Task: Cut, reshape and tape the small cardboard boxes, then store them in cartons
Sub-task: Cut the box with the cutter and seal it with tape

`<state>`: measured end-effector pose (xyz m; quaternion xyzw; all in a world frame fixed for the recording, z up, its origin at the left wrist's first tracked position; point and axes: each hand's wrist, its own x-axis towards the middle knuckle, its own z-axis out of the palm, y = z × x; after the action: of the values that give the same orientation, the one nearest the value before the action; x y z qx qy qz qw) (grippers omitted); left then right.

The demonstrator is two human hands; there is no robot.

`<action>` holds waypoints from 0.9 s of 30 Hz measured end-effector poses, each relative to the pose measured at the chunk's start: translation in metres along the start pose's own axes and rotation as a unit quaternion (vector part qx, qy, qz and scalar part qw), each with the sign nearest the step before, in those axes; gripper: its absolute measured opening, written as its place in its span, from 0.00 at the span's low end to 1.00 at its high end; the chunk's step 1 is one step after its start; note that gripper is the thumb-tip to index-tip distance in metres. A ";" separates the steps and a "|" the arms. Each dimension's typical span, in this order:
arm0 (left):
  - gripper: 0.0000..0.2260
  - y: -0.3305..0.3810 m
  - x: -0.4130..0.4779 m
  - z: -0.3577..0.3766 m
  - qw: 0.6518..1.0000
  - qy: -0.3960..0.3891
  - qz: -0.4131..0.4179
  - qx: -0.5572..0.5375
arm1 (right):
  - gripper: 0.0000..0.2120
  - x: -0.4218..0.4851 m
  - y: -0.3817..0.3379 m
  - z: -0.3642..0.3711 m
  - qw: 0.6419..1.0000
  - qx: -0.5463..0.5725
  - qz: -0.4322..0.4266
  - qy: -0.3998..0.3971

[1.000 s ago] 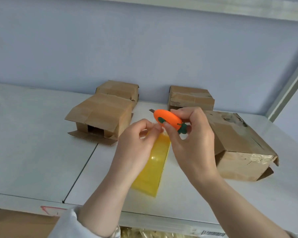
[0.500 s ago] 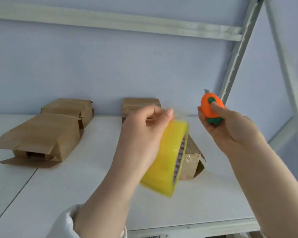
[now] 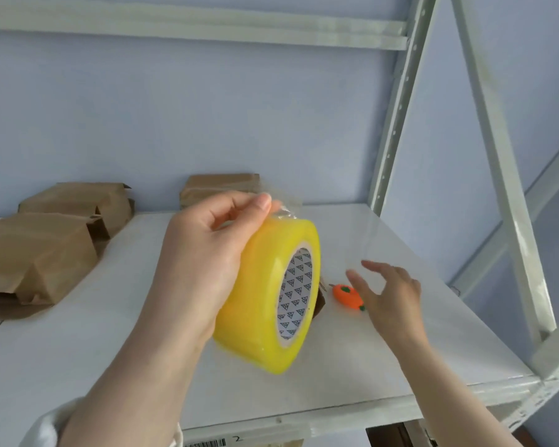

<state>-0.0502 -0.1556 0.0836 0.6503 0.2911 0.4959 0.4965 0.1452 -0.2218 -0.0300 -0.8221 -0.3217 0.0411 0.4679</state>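
View from the person's head, looking down at a white shelf (image 3: 400, 366). The left hand (image 3: 204, 253) holds a fat yellow tape roll (image 3: 262, 304) up off the shelf, on edge, its patterned cardboard core facing right. This grip is closed on the roll, palm against the outer band, while thumb and forefinger pinch the loose tape end (image 3: 286, 209), a short, clear, crinkled tab at the top of the roll. To the right of that grip and lower, the right hand (image 3: 391, 295) hovers with fingers spread, holding nothing; its grip is wide. An orange cutter (image 3: 346, 295) lies on the shelf just left of those fingertips, between the two hands; whether a finger touches it cannot be told. The small cardboard boxes sit away from both grips. A crumpled box (image 3: 36, 253) and a second box (image 3: 78, 201) are far to the left of the left grip, and a third box (image 3: 220, 185) stands beyond it against the back wall. A brown corner of a fourth box (image 3: 320, 301) shows behind the roll. The step in hand looks to be drawing out a length of tape. To do it well, the left grip should hold the tab flat so it neither folds onto itself nor drops back onto the roll. The empty right grip can then take the roll or the tab and pull the strip straight and taut toward a box. The cutter is best left within reach of the right grip for severing the strip.
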 end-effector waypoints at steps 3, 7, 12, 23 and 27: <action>0.05 0.002 0.006 0.017 0.999 0.034 0.006 -0.025 | 0.21 -0.040 -0.049 -0.026 0.948 0.255 -0.161 -0.104; 0.04 0.002 0.021 0.037 0.994 0.101 0.021 -0.044 | 0.29 -0.054 -0.074 -0.014 0.927 0.140 -0.335 -0.098; 0.04 0.003 0.047 0.030 0.993 0.085 -0.031 -0.076 | 0.23 -0.037 -0.092 -0.009 0.935 0.209 -0.248 -0.145; 0.05 -0.018 0.113 0.006 0.989 -0.088 -0.101 -0.061 | 0.16 -0.008 -0.115 -0.001 0.939 0.214 -0.210 -0.169; 0.05 -0.030 0.140 0.000 0.984 -0.134 -0.097 -0.062 | 0.16 -0.002 -0.125 0.008 0.937 0.225 -0.190 -0.187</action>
<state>0.0009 -0.0232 0.1055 0.6474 0.2527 0.3711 0.6159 0.0794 -0.1725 0.0648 -0.5962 -0.5360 0.1753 0.5715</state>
